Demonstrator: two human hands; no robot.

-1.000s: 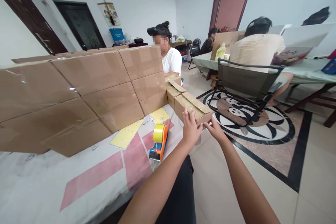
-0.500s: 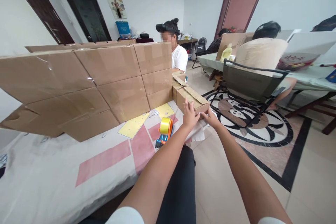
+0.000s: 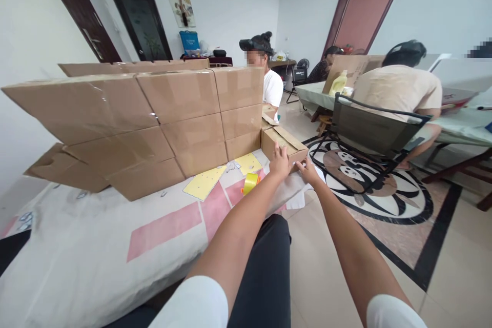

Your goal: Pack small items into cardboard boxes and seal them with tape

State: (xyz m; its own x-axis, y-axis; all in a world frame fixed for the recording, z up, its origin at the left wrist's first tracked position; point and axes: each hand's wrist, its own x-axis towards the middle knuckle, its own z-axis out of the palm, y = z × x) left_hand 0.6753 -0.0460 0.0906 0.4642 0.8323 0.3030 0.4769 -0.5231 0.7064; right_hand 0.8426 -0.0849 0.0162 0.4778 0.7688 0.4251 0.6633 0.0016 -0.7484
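A small taped cardboard box [image 3: 282,144] lies at the table's right edge, beside the end of a stack of larger boxes. My left hand [image 3: 279,164] rests on its near side, fingers reaching over the top. My right hand [image 3: 308,171] grips the near right corner, its underside fingers hidden. Both hands are closed about the box. A tape dispenser with a yellow roll [image 3: 250,183] stands left of my left forearm, which partly covers it.
Stacked cardboard boxes [image 3: 192,128] form a wall along the table [image 3: 96,236]. Yellow sheets [image 3: 203,183] lie before it. Across from me sits a person [image 3: 273,87]. Another person [image 3: 400,87] sits on a folding chair [image 3: 378,120] at the right, by a second table.
The view has swung a little left, so the room sits further right. The small box and my hands are slightly nearer the stack. My left forearm now hides more of the tape dispenser.
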